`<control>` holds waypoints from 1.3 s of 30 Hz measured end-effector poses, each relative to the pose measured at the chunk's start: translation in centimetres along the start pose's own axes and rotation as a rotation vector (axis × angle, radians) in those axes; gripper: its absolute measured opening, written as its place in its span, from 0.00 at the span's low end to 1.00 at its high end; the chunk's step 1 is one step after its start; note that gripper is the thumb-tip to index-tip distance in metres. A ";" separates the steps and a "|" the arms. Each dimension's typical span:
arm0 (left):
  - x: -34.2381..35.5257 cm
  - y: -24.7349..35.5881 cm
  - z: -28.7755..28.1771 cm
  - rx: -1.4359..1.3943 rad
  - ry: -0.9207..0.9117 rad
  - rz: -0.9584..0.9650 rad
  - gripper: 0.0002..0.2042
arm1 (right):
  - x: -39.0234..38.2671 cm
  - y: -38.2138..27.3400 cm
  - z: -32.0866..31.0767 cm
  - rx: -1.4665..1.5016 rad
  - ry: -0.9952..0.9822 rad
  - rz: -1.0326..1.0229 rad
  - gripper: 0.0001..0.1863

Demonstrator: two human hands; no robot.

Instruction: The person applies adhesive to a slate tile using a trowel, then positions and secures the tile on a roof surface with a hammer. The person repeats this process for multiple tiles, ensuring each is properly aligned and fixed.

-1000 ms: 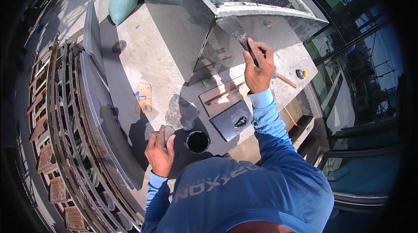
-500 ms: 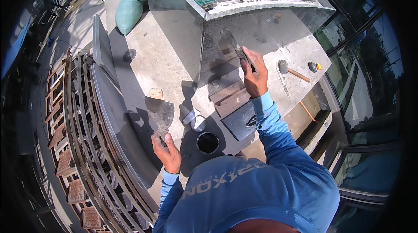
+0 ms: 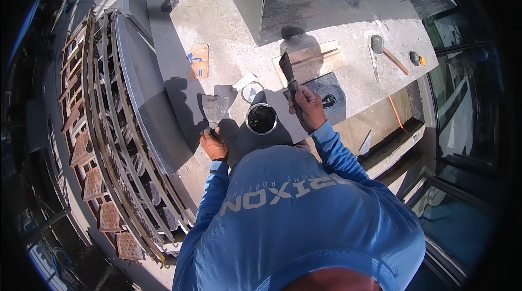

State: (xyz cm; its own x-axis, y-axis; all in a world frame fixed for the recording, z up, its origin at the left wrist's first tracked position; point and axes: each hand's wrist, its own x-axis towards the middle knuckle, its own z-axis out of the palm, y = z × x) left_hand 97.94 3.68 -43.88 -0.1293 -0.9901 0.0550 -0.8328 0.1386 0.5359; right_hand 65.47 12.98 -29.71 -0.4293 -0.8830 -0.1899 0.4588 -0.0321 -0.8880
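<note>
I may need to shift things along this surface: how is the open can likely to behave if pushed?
The can will probably hold its shape, as its outline looks crisp and round. With its top open and black material inside, it could spill if tipped. Laid on its side, it might roll, given that round outline.

The left hand [image 3: 213,145] grips a broad scraper [image 3: 215,107], blade directed away from the body. The right hand [image 3: 308,109] grips a narrower scraper [image 3: 286,68], its dark blade likewise directed away. Between the hands stands an open can [image 3: 261,133] with black contents; a round lid [image 3: 253,92] lies just beyond it. Beside the right hand, a grey slab [image 3: 336,84] bears a black patch [image 3: 328,101]. A wooden board [image 3: 326,54] lies beyond the slab; a mallet [image 3: 396,61] rests farther right.
</note>
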 end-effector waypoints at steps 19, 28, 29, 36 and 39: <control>-1.3 -2.5 2.2 0.130 0.120 0.048 0.26 | -7.4 12.1 -10.5 -1.147 0.453 0.186 0.28; 15.1 24.1 -5.7 -0.471 0.100 0.521 0.30 | 1.0 -6.8 0.2 -1.138 0.303 -0.706 0.19; 17.5 26.6 -5.9 -0.459 0.135 0.567 0.32 | 4.5 -10.7 2.2 -1.067 0.305 -0.872 0.17; 26.5 37.1 -5.6 -0.579 0.105 0.656 0.38 | 25.0 -27.7 9.2 -1.134 0.495 -1.638 0.18; 27.8 36.3 -3.8 -0.628 0.165 0.678 0.37 | 28.5 -27.1 10.1 -1.087 0.528 -1.551 0.20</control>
State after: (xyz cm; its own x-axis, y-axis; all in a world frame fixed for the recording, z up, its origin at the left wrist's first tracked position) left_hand 66.13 -18.87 -19.72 -0.3625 -0.7002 0.6150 -0.1587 0.6967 0.6996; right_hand 48.64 -16.00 -6.79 -0.1672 -0.1706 0.9711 -0.9803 -0.0759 -0.1821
